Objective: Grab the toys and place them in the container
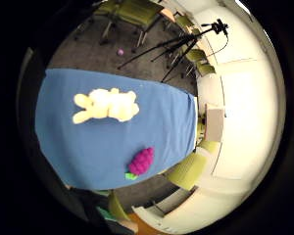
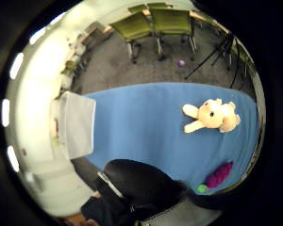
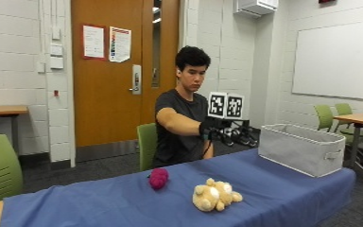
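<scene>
Fingers indistinct, container interior hidden

You are seeing the gloved right hand partly hidden, so its fingers are staying unreadable. The container is hiding its inside, and the counter is running off the frame's lower edge.

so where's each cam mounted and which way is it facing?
Little finger palm view: on the raised right hand, looking down at the blue table with the bear and grape toy; none of the person's body shows.
Thumb palm view: same palm, looking down at the table, the bin, and the person's head and shoulders.
Outside view: across the table, facing the seated person, gloved right hand held above the table.
Shared: all three show the bear and the grape toy.
</scene>
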Available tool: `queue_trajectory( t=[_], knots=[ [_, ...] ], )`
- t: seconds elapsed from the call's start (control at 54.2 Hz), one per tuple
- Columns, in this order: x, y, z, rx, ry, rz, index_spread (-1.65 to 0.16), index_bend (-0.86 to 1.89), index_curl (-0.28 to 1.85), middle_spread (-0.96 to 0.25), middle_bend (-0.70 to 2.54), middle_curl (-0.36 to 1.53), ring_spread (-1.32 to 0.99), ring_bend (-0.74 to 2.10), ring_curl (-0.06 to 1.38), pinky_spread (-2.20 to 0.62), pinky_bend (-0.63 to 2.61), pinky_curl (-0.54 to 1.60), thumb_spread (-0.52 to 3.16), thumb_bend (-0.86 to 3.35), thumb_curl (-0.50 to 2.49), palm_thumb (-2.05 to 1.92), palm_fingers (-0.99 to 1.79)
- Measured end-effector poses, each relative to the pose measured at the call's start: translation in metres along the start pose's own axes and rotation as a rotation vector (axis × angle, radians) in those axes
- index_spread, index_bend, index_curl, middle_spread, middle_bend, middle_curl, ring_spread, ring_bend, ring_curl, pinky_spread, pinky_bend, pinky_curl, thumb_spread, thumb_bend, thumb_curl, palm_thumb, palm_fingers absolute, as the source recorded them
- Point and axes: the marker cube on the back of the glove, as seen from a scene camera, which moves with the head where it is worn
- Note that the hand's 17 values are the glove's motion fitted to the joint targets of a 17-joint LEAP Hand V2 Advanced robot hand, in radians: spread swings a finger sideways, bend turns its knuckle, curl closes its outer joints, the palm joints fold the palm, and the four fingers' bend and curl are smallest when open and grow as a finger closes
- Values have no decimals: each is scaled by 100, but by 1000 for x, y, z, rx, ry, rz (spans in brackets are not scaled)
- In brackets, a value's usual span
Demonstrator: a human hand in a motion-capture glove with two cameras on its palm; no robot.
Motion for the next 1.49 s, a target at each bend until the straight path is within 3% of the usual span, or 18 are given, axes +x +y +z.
queue_trajectory(
  t=[0.314, 0.682, 0.941, 1.014, 1.033, 1.07, 1.18, 1.217, 1.291, 1.494],
  knots=[
    [42, -13, 118, -173, -45, 101, -21, 12, 28, -8, 18, 40, -16, 14, 22, -1, 68, 33, 71, -15, 16, -22, -17],
    [61, -8, 159, -216, -45, 120, -23, 12, 26, -9, 15, 36, -13, 13, 18, 2, 74, 36, 66, -14, 16, -19, -17],
    [66, -2, 160, -232, -91, 161, -30, 62, 43, -9, 12, 28, -12, 16, 14, 2, 90, 39, 78, -5, 20, -4, 7],
    [64, 1, 155, -227, -90, 168, -32, 76, 47, -9, 17, 28, -18, 23, 15, -2, 86, 37, 93, 5, 23, 12, 29],
    [64, 1, 154, -225, -86, 169, -32, 73, 46, -9, 14, 27, -17, 20, 14, -2, 88, 38, 92, 1, 23, 7, 21],
    [62, 3, 151, -219, -75, 170, -32, 81, 51, -11, 20, 29, -22, 31, 18, -5, 81, 36, 101, 9, 26, 20, 39],
    [56, 11, 139, -173, -43, 176, -31, 74, 51, -16, 24, 30, -33, 51, 22, -13, 76, 33, 112, 17, 31, 36, 56],
    [53, 14, 136, -168, -53, 173, -31, 55, 47, -20, 34, 34, -37, 70, 29, -20, 86, 36, 113, 23, 35, 46, 80],
    [46, 19, 133, -174, -76, 170, -32, 32, 43, -28, 47, 38, -42, 90, 34, -29, 85, 34, 107, 25, 40, 55, 101],
    [10, 29, 99, -207, -144, 130, -34, 13, 42, -38, 73, 50, -44, 109, 45, -40, 78, 35, 89, 25, 53, 65, 113]
  ],
)
